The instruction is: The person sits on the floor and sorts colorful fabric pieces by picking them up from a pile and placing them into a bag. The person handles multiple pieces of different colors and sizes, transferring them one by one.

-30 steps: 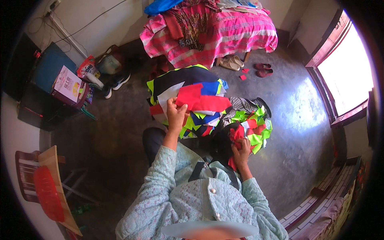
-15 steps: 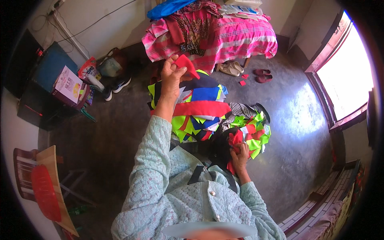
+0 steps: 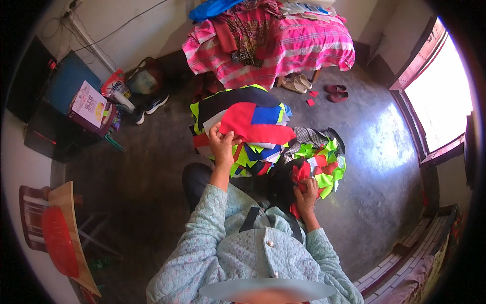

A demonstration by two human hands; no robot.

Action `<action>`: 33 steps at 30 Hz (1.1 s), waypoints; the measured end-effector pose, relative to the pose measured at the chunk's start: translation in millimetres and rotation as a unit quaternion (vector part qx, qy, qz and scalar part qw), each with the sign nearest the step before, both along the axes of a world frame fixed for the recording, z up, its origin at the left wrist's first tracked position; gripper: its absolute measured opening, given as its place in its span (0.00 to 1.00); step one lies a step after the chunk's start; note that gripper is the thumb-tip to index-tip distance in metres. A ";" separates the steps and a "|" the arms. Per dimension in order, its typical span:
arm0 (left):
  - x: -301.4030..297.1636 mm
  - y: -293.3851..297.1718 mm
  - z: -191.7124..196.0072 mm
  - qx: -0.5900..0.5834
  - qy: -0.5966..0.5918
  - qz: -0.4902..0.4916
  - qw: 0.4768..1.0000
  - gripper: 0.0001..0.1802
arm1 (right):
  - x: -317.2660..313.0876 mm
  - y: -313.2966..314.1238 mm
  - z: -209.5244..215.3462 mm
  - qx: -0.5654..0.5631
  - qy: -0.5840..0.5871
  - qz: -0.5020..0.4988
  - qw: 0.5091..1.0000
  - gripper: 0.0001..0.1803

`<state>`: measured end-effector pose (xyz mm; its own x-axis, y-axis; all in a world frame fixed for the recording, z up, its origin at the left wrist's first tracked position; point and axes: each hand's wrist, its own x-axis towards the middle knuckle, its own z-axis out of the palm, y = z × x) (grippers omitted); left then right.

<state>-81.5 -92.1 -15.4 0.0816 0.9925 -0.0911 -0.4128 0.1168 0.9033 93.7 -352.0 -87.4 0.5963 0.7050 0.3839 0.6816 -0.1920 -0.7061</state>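
My left hand [image 3: 223, 148] pinches the near edge of a red fabric piece [image 3: 239, 119] between thumb and fingers. That piece lies spread over a large heap of cut cloth [image 3: 223, 104] in black, blue, white, red and lime. A long red strip [image 3: 271, 134] crosses the heap beside it. At my lap's right side, my right hand [image 3: 306, 198] curls round red fabric scraps [image 3: 301, 172], its fingertips partly hidden among them. These scraps sit at the near edge of a smaller pile of lime, red and white scraps [image 3: 331, 152].
Ahead stands a bed [image 3: 314, 43] with a pink checked cover. Pale shoes [image 3: 293, 83], dark red shoes [image 3: 336, 95] and small red scraps [image 3: 311, 102] lie on the floor. A box [image 3: 88, 104] is at the left, a wooden chair [image 3: 35, 218] nearer.
My left hand has come down and toward me from above the heap, laying the red fabric piece over it. My right hand stays at the scraps.
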 end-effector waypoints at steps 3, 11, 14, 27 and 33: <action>0.6 -5.2 -4.2 0.025 0.013 -0.009 1.000 0.26 | 0.1 0.9 2.9 0.005 0.005 -0.002 1.000 0.16; -10.5 -19.7 -13.3 0.030 0.012 -0.018 0.999 0.24 | -1.1 -0.6 3.5 0.016 0.012 -0.013 1.000 0.15; -16.8 -30.0 -13.0 0.021 0.061 0.052 0.997 0.21 | -0.3 2.2 1.6 0.026 0.009 -0.008 1.000 0.16; 38.0 -107.4 -39.5 0.148 0.239 -0.297 0.913 0.08 | 2.8 1.1 3.4 0.019 -0.006 0.001 1.000 0.17; 83.1 -104.7 -31.4 0.361 0.370 -0.303 0.800 0.16 | 3.1 1.3 3.1 0.001 -0.044 0.010 0.999 0.18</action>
